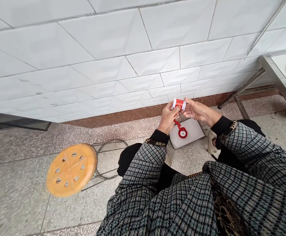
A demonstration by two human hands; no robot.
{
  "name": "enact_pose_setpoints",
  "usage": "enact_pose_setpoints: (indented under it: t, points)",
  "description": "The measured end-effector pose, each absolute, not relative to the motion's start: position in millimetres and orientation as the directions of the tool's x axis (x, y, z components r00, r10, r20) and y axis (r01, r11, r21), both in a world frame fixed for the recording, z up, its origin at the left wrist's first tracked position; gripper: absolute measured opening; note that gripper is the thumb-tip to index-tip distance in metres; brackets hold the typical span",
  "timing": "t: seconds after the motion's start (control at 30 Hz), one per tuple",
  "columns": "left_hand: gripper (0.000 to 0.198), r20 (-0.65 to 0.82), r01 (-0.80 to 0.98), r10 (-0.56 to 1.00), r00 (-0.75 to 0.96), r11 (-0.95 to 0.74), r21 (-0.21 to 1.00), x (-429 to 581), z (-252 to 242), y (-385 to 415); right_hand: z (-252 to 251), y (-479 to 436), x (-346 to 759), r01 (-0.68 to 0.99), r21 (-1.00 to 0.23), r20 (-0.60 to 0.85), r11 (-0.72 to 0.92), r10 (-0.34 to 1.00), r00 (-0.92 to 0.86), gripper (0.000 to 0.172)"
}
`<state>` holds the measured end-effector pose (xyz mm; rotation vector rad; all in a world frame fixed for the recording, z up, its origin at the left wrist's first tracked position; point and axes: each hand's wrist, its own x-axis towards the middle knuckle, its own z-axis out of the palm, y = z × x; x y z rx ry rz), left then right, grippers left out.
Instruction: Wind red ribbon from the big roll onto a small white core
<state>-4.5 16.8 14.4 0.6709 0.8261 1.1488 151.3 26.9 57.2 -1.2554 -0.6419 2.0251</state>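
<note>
A spool (179, 104) with white end flanges and red ribbon wound on it is held up in front of me. My left hand (169, 117) is closed around its left part, thumb across the red winding. At the other end, my right hand (196, 109) has its thumb and fingers about the right flange. A length of red ribbon (177, 124) hangs below my left hand down to a flat red roll (182, 132) with a pale centre. That roll is over a white rectangular board or box lid (193, 132) with a dark edge, low between my feet.
An orange round stool (71, 170) with holes in its seat and metal legs stands to the left. White wall tiles (133, 78) rise in front. A metal-framed table (280, 75) is at the right, and a dark object (15, 122) sits by the wall at left.
</note>
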Motion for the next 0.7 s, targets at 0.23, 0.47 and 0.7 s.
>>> enact_pose_setpoints:
  t: [0.23, 0.47, 0.7]
  points:
    - [0.053, -0.219, -0.593, 0.96, 0.174, 0.28, 0.755, -11, 10, 18, 36, 26, 148, -0.027, -0.976, -0.193, -0.214, 0.92, -0.341, 0.036]
    - [0.055, -0.21, -0.6, 0.964, 0.164, 0.266, 0.755, -10, 11, 17, 32, 23, 150, 0.355, -0.91, 0.117, 0.215, 0.953, -0.278, 0.03]
    - [0.053, -0.214, -0.541, 0.965, 0.153, 0.263, 0.799, -14, 13, 11, 41, 21, 141, 0.027, -0.976, -0.214, -0.217, 0.928, -0.304, 0.033]
